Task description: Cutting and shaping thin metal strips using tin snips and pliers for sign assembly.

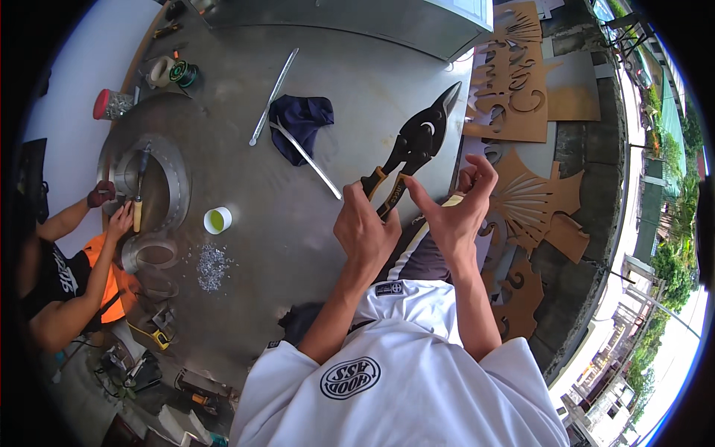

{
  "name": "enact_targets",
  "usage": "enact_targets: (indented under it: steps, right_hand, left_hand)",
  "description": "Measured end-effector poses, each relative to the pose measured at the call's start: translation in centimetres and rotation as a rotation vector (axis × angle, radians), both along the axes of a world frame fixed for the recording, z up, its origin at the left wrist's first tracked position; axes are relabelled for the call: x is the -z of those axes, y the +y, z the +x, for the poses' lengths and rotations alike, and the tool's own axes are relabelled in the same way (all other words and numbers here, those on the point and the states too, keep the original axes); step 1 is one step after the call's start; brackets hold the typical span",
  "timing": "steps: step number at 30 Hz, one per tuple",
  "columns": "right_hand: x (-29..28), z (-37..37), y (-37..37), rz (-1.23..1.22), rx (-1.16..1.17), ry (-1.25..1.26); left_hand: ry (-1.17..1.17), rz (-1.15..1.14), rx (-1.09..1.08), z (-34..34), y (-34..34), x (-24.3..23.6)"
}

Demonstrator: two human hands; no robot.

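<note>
My left hand (pixel 365 229) is closed around the lower handle of a pair of tin snips (pixel 423 138) with black jaws and black-and-yellow grips. The snips point away from me, up and to the right, their blades together. Just right of the handles is my right hand (pixel 456 217), its fingers curved and apart with nothing between them. Its thumb tip comes close to the right grip; whether it touches I cannot tell. Beyond my left hand, a thin metal strip (pixel 309 162) lies over a dark blue cloth (pixel 313 119) on the metal table (pixel 290 231).
A metal ruler (pixel 274 97) lies near the cloth. A white cup (pixel 217 220) and a heap of metal bits (pixel 212 268) are left. At far left a co-worker (pixel 63 283) handles a wooden-handled tool (pixel 138 212) over curved metal shapes. Cardboard cutouts (pixel 521 97) lie right; a metal cabinet (pixel 357 26) stands beyond.
</note>
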State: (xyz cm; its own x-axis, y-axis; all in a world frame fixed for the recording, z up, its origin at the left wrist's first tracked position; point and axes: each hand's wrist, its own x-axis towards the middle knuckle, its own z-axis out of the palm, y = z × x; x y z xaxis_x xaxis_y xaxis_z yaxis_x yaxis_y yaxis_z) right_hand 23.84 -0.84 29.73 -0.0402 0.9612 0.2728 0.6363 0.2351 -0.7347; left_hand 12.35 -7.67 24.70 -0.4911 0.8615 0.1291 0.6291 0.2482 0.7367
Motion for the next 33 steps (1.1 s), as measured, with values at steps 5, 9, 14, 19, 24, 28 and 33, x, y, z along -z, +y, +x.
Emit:
enact_targets:
  steps: [5, 9, 14, 19, 24, 28, 33]
  right_hand:
    - [-0.6, -0.7, 2.6, 0.237, -0.068, -0.240]
    - [-0.2, 0.5, 3.1, 0.347, -0.147, -0.383]
    - [0.7, 0.9, 3.7, 0.563, -0.175, -0.335]
    - [0.1, 1.0, 5.3, 0.515, 0.079, -0.243]
    - [-3.2, 4.0, 2.3, 0.584, 0.035, -0.025]
    - [-1.5, 9.9, 1.3, 0.349, 0.167, -0.015]
    - [-8.8, 13.6, 0.4, -0.084, -0.216, -0.069]
  left_hand:
    - [0.081, 0.021, 0.053, 0.2, 0.2, -0.4]
    - [0.085, -0.003, 0.046, 0.0, 0.0, -1.0]
    - [0.112, 0.015, 0.024, 0.3, -0.5, -1.8]
    - [0.004, -0.032, 0.087, 2.2, -2.3, -1.3]
    - [0.048, -0.159, 0.002, 2.2, -3.0, 2.0]
    - [0.009, -0.173, -0.013, 2.3, -0.7, 6.0]
    - [0.050, -0.398, -0.194, 0.9, 2.0, 11.9]
